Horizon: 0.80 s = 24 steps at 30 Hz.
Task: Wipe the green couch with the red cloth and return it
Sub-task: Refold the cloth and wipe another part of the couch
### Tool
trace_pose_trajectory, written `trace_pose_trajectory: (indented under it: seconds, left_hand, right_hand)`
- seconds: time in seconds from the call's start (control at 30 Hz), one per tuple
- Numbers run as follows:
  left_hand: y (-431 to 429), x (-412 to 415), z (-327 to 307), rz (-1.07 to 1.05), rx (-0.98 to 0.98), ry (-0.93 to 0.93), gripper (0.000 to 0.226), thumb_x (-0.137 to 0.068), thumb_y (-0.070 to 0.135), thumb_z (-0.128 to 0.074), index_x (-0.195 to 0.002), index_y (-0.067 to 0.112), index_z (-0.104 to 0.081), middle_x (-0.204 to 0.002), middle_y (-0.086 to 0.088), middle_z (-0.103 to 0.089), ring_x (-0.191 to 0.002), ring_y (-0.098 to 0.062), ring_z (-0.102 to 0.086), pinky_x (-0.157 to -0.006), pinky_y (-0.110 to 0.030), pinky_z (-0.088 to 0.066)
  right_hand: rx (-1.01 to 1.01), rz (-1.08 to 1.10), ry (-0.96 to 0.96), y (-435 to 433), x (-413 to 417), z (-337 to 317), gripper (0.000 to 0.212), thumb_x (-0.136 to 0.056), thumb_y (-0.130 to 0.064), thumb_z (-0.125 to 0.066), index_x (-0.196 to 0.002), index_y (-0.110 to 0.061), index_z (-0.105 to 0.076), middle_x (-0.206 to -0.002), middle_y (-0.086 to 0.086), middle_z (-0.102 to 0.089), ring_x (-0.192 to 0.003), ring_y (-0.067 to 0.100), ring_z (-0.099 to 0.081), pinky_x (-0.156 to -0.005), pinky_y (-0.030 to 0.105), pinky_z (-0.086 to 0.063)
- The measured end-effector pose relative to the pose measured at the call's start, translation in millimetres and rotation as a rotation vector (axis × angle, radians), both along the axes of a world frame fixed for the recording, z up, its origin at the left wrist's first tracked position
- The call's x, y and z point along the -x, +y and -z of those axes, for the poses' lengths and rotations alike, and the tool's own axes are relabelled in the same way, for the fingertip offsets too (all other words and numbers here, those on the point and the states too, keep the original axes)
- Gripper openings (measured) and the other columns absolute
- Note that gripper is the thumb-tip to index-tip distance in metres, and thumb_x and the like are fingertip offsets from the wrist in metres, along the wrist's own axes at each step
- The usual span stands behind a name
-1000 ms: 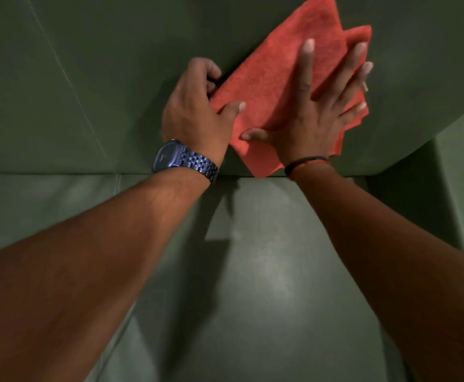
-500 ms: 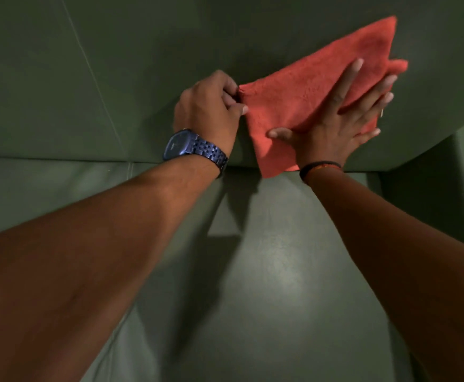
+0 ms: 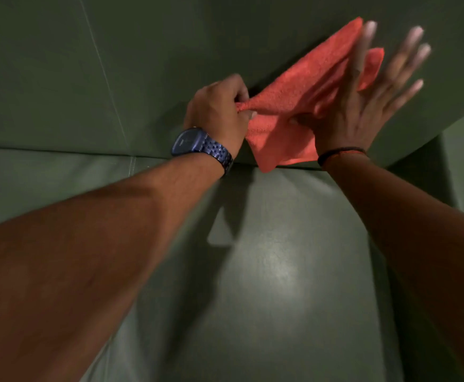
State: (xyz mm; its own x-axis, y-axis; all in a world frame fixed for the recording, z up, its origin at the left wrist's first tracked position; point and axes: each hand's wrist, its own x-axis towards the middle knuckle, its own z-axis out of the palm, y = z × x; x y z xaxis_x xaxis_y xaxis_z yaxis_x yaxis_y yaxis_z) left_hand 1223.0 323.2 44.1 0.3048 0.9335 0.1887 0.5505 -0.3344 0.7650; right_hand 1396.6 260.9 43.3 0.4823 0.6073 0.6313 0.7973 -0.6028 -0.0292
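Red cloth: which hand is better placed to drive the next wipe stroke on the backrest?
Right. The right hand lies flat and open over the red cloth, pressing it against the green couch backrest. The left hand only pinches a bunched corner at the cloth's edge, so it probably just anchors.

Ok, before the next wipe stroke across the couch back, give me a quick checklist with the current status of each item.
1. Left hand pinching the corner of the red cloth: ok.
2. Right hand spread over the cloth: ok, though blurred.
3. Cloth against the couch backrest: ok.
4. Cloth flat: not ok, bunched toward the left hand.
5. Fingertips on the cloth: not ok, they pass its edge.
6. Seat cushion wiped: cannot tell.
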Motion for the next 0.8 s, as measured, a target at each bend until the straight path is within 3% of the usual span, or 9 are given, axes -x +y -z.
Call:
trace_pose_trajectory:
  seconds: [0.13,0.27,0.37,0.43,0.5,0.57,0.67,0.7,0.8]
  left_hand:
    - [-11.2,8.1,-19.1,0.115,-0.155,0.017,0.018,-0.066,0.016,-0.075,-0.073,0.013,-0.060,-0.076,-0.008,-0.068,-0.072,-0.031,-0.058,-0.057,-0.037,-0.043]
    - [-13.4,37.5,-48.7,0.097,-0.218,0.085,0.008,-0.072,0.013,-0.067,-0.076,0.012,-0.060,-0.078,-0.011,-0.066,-0.075,-0.033,-0.055,-0.060,-0.041,-0.040]
    - [-12.4,75.5,-69.9,0.115,-0.238,0.141,0.007,-0.073,0.013,-0.064,-0.077,0.012,-0.059,-0.079,-0.011,-0.065,-0.075,-0.033,-0.053,-0.061,-0.039,-0.039]
    - [-16.4,101.2,-72.4,0.132,-0.228,0.202,0.008,-0.073,0.015,-0.065,-0.076,0.013,-0.058,-0.079,-0.012,-0.065,-0.076,-0.034,-0.054,-0.062,-0.039,-0.039]
    - [-27.4,124.3,-62.5,0.153,-0.206,0.309,0.012,-0.074,0.021,-0.067,-0.079,0.015,-0.058,-0.081,-0.010,-0.066,-0.080,-0.033,-0.055,-0.064,-0.039,-0.039]
    - [-41.6,141.1,-42.1,0.175,-0.157,0.380,0.016,-0.076,0.030,-0.064,-0.081,0.017,-0.057,-0.085,-0.009,-0.065,-0.083,-0.032,-0.055,-0.067,-0.037,-0.037]
    - [-53.0,156.2,-8.7,0.120,-0.052,0.380,0.020,-0.076,0.030,-0.066,-0.088,0.018,-0.056,-0.092,-0.007,-0.066,-0.089,-0.032,-0.056,-0.074,-0.039,-0.041]
    - [-54.8,160.8,1.3,0.087,-0.012,0.375,0.024,-0.075,0.029,-0.070,-0.091,0.018,-0.056,-0.096,-0.007,-0.067,-0.091,-0.032,-0.056,-0.076,-0.040,-0.043]
    - [-60.5,177.4,29.5,0.053,0.070,0.416,0.036,-0.073,0.034,-0.074,-0.098,0.019,-0.054,-0.101,-0.008,-0.066,-0.094,-0.032,-0.057,-0.078,-0.040,-0.044]
  right_hand:
    - [0.074,-0.437,-0.331,21.0,10.3,-18.5,0.058,-0.090,-0.029,-0.060,-0.140,-0.029,-0.030,-0.142,0.028,-0.040,-0.133,0.045,-0.033,-0.109,0.060,-0.022]
    - [0.302,-0.678,-0.142,22.7,36.1,-48.7,0.011,-0.087,-0.018,-0.057,-0.094,-0.015,-0.065,-0.122,0.020,-0.061,-0.127,0.041,-0.044,-0.111,0.059,-0.023]
    - [0.575,-0.759,0.097,18.3,64.9,-71.6,0.016,-0.077,-0.018,-0.056,-0.089,-0.007,-0.057,-0.088,0.023,-0.064,-0.095,0.042,-0.060,-0.097,0.051,-0.041]
    - [0.699,-0.790,0.248,12.6,89.3,-74.0,0.023,-0.077,-0.020,-0.060,-0.095,-0.009,-0.052,-0.091,0.023,-0.063,-0.085,0.043,-0.060,-0.072,0.047,-0.048]
    - [0.810,-0.818,0.323,4.3,111.0,-63.0,0.028,-0.079,-0.029,-0.065,-0.097,-0.016,-0.049,-0.097,0.021,-0.064,-0.087,0.041,-0.061,-0.066,0.042,-0.047]
    - [0.883,-0.790,0.433,-7.4,126.8,-44.8,0.030,-0.076,-0.041,-0.068,-0.087,-0.026,-0.045,-0.093,0.016,-0.066,-0.084,0.038,-0.061,-0.062,0.035,-0.042]
    - [0.839,-0.671,0.624,-15.0,130.3,-16.0,0.014,-0.079,-0.025,-0.063,-0.082,-0.023,-0.050,-0.095,0.021,-0.067,-0.090,0.042,-0.061,-0.066,0.038,-0.043]
    - [0.775,-0.593,0.645,-16.6,126.8,-7.6,0.008,-0.082,-0.021,-0.061,-0.087,-0.017,-0.056,-0.100,0.025,-0.066,-0.095,0.045,-0.059,-0.072,0.041,-0.045]
    - [0.395,-0.098,0.786,-22.5,106.4,8.0,0.026,-0.086,-0.021,-0.051,-0.101,-0.002,-0.062,-0.111,0.031,-0.062,-0.103,0.049,-0.056,-0.084,0.046,-0.047]
